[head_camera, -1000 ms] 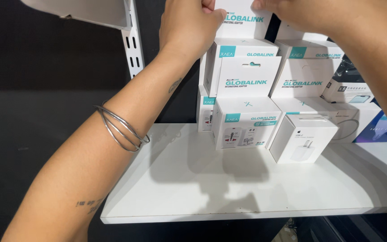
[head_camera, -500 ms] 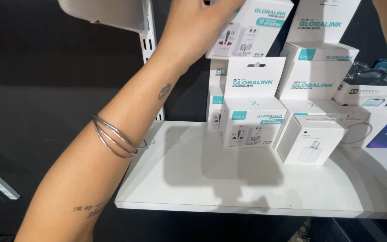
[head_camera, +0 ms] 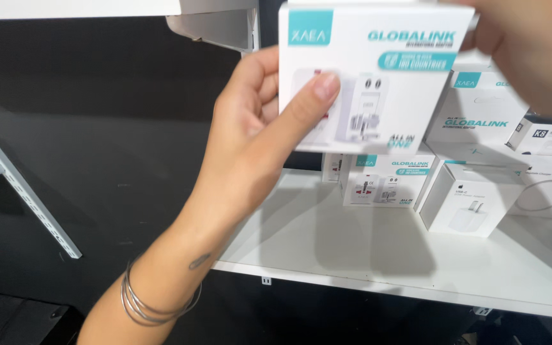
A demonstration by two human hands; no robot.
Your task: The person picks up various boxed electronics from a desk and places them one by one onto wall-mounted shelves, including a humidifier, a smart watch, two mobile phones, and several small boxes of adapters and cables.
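The left hand grips the white box by its left edge, thumb across the front. The right hand pinches its upper right corner, so the box spans flat between both hands, above the shelf.

Adapter box held up before the shelf, left hand at its left edge, right hand at upper right, stacked boxes behind, charger box to their right.

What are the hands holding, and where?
A white and teal box: left hand grips its left edge, right hand its upper right corner.
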